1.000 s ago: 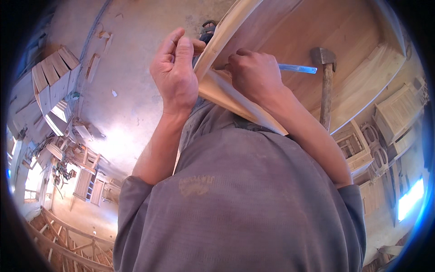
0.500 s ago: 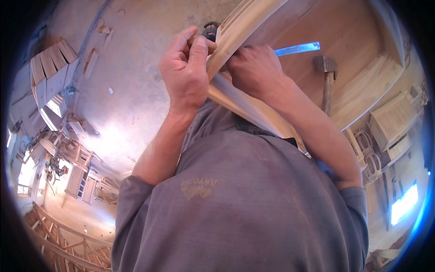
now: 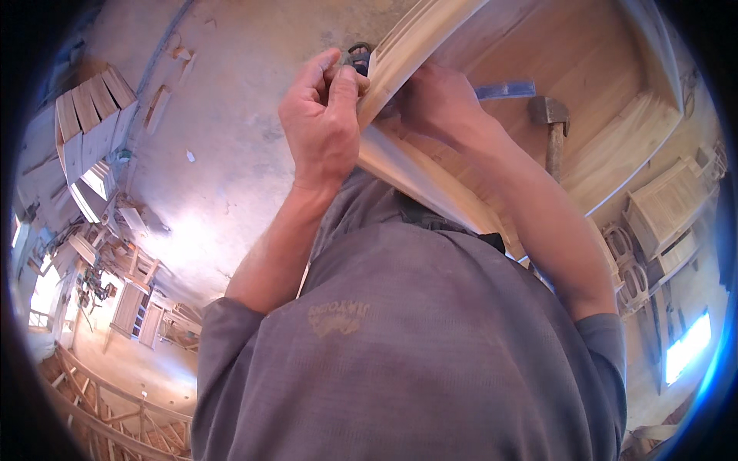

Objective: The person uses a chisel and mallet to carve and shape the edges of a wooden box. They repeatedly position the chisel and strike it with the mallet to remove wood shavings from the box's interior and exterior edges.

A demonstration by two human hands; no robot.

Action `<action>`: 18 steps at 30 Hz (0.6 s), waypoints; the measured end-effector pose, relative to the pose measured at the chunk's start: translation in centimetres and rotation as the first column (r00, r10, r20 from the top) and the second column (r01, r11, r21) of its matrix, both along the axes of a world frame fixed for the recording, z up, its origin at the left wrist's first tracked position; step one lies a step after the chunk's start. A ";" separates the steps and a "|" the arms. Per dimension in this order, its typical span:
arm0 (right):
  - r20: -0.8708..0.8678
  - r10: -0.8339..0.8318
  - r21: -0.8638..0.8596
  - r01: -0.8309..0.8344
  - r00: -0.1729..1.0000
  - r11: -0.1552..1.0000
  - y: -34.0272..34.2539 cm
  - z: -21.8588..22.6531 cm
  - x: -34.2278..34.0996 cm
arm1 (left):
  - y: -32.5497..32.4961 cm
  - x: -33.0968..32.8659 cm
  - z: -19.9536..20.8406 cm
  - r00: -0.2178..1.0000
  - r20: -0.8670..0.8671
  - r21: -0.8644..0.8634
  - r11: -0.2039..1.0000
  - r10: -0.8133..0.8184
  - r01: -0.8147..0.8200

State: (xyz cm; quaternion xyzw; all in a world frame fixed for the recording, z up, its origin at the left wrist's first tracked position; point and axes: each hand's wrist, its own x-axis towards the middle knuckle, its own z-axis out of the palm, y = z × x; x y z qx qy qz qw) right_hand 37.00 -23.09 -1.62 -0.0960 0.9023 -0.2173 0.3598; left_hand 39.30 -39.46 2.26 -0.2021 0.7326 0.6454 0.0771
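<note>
Your left hand (image 3: 327, 127) is curled shut on the near edge of the curved moulded wood strip (image 3: 419, 38), thumb and fingertips pinching it where it meets a small dark metal piece (image 3: 357, 55), maybe a clamp or plane body, too hidden to tell. Your right hand (image 3: 434, 100) is closed on the strip's far face, fingers wrapped; what's in the palm I can't tell, though the blue flat tool (image 3: 506, 90) sticks out just past its knuckles and may be held by it

Change over the last second: both hands slid up the strip toward the top of the view and drew closer together; the left went from a loose open hold to a tight pinch. The blue tool swung from lying level to pointing slightly up-right. My read: you've shifted from positioning to pressing or fixing the strip at this spot

Strip orientation: long axis runs diagonally, from lower right behind your forearm up to the upper middle, bowing as it goes; grooved face toward you, upper end pointing up-right out of view. It rests against the wooden panel (image 3: 584, 69) behind

Outward: hammer (image 3: 552, 127) lying on the panel just right of your right wrist, head up, untouched. Stacked wooden slats (image 3: 88, 115) well apart at far left on the concrete floor (image 3: 231, 154)
</note>
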 end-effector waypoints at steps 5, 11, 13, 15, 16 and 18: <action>-0.051 0.042 0.009 -0.042 0.998 0.999 0.2 0.4 0.9 | 0.2 -0.1 0.1 1.000 -0.002 -0.006 1.000 -0.009 0.009; -0.129 0.068 -0.019 -0.071 0.989 0.997 -0.2 1.5 2.0 | 0.2 -0.2 0.2 0.999 -0.019 -0.023 0.999 -0.034 0.034; -0.133 0.087 -0.014 -0.090 0.987 0.996 -0.2 1.6 2.2 | 0.1 -0.2 0.1 0.999 -0.020 -0.019 0.999 -0.036 0.035; -0.152 0.101 -0.020 -0.106 0.983 0.994 0.0 1.2 2.8 | 0.3 -0.2 0.1 1.000 -0.014 0.006 1.000 -0.011 0.011; -0.185 0.066 -0.050 -0.077 0.981 0.996 0.3 0.9 3.2 | 0.3 -0.2 0.1 1.000 -0.012 0.012 1.000 -0.005 0.005; -0.244 -0.005 -0.111 -0.023 0.970 0.994 0.6 0.7 4.1 | 0.3 -0.3 0.2 1.000 -0.008 0.023 1.000 0.008 -0.008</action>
